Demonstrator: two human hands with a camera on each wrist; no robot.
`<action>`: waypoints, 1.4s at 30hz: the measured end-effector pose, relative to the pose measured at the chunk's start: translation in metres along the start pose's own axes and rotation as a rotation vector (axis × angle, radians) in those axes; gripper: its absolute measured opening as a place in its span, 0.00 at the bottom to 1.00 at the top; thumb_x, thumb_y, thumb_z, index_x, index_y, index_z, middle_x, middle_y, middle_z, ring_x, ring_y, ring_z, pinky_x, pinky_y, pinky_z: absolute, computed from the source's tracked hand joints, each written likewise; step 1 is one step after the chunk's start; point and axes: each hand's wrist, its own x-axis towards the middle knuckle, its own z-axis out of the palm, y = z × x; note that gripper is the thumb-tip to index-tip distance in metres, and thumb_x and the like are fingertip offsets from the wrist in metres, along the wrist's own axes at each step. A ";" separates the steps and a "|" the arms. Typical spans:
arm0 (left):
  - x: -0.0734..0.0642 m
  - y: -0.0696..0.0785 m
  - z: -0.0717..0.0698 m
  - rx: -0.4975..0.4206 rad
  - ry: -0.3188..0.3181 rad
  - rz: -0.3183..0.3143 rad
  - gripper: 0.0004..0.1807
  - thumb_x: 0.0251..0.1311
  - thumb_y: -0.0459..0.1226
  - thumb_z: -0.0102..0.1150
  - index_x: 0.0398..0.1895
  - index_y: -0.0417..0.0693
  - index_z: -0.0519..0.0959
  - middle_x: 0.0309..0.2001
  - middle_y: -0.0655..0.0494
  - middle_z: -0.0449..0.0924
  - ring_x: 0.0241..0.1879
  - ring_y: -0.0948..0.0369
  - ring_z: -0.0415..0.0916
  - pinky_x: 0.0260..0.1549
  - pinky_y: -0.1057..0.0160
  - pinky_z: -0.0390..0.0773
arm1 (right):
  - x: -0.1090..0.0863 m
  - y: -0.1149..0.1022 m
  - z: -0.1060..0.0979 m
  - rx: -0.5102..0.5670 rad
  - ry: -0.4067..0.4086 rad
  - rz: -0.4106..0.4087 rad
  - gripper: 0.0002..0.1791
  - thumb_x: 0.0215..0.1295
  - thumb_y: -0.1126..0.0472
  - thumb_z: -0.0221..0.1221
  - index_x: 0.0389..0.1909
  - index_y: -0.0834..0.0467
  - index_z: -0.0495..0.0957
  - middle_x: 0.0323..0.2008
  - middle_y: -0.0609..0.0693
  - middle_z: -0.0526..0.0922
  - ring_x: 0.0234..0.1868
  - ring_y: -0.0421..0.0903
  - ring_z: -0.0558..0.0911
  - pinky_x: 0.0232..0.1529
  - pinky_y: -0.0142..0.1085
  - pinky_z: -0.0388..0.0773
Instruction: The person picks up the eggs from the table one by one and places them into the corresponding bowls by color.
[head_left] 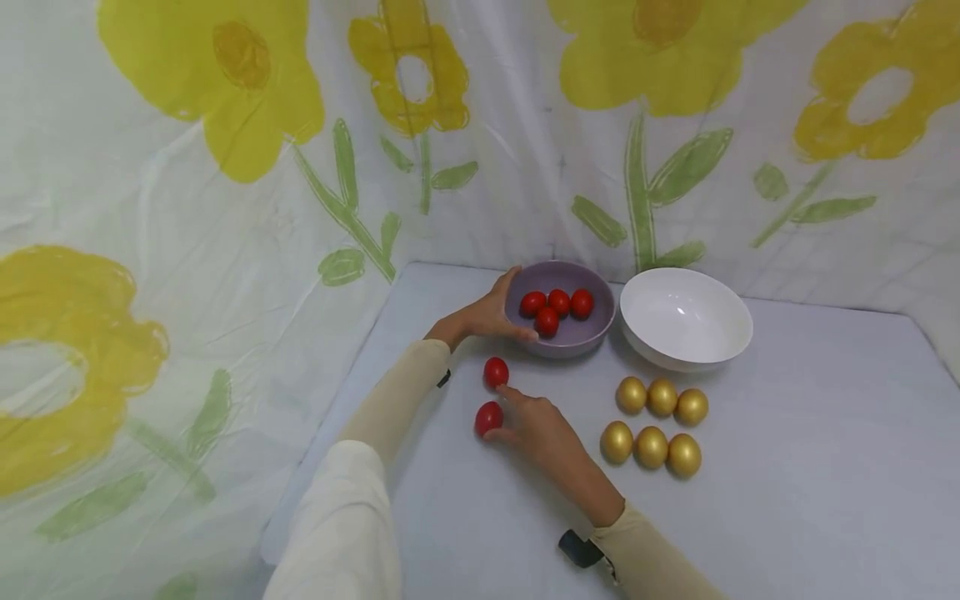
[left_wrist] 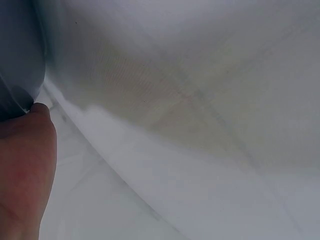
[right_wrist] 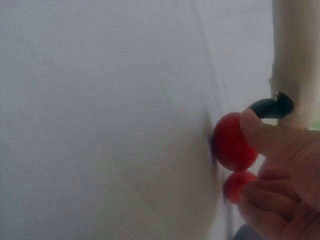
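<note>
Right hand (head_left: 542, 427): clock centre; thumb and fingers apart, thumb against near red egg (head_left: 487, 417), nine o'clock. Far red egg (head_left: 496, 372): eleven. Both probably light, slippery, perhaps fragile; best pinched gently round the middle. Left hand (head_left: 491, 317): grips purple bowl (head_left: 562, 351), twelve. White bowl (head_left: 686, 321): two. Gold eggs (head_left: 651, 447): three.

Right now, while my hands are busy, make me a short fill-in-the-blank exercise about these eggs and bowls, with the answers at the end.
The left hand holds a bowl whose colour is ____.
Inside that bowl lie ____ red eggs.
The right hand has its thumb at the nearer of ____ loose red eggs.
The golden eggs lie in two rows of ____.
Missing words: purple; four; two; three.
</note>
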 end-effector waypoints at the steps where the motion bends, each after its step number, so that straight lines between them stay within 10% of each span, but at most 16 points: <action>1: 0.000 0.000 0.000 -0.003 0.000 -0.001 0.78 0.46 0.61 0.81 0.87 0.61 0.31 0.85 0.55 0.39 0.81 0.53 0.47 0.77 0.45 0.60 | 0.000 0.000 0.003 -0.011 -0.003 -0.009 0.40 0.60 0.50 0.78 0.71 0.58 0.77 0.37 0.46 0.88 0.44 0.45 0.86 0.52 0.41 0.85; 20: -0.002 -0.003 0.001 -0.008 0.001 -0.014 0.77 0.47 0.60 0.83 0.87 0.62 0.32 0.85 0.56 0.39 0.81 0.53 0.48 0.77 0.46 0.59 | -0.010 -0.009 0.027 -0.034 0.065 -0.071 0.33 0.62 0.56 0.78 0.66 0.60 0.79 0.51 0.54 0.90 0.45 0.45 0.88 0.49 0.40 0.87; 25: -0.001 -0.002 0.002 0.000 -0.001 -0.008 0.78 0.47 0.60 0.82 0.87 0.61 0.31 0.85 0.55 0.39 0.81 0.53 0.48 0.77 0.46 0.60 | -0.009 -0.010 0.029 -0.014 0.049 -0.020 0.35 0.62 0.56 0.78 0.67 0.63 0.77 0.42 0.55 0.90 0.37 0.43 0.85 0.44 0.38 0.86; 42: 0.000 0.000 0.000 -0.023 0.002 -0.008 0.78 0.47 0.59 0.83 0.87 0.62 0.30 0.86 0.56 0.36 0.82 0.53 0.46 0.77 0.47 0.58 | -0.013 0.001 -0.005 0.092 -0.038 0.026 0.30 0.61 0.58 0.77 0.64 0.57 0.81 0.49 0.52 0.89 0.48 0.47 0.87 0.51 0.43 0.86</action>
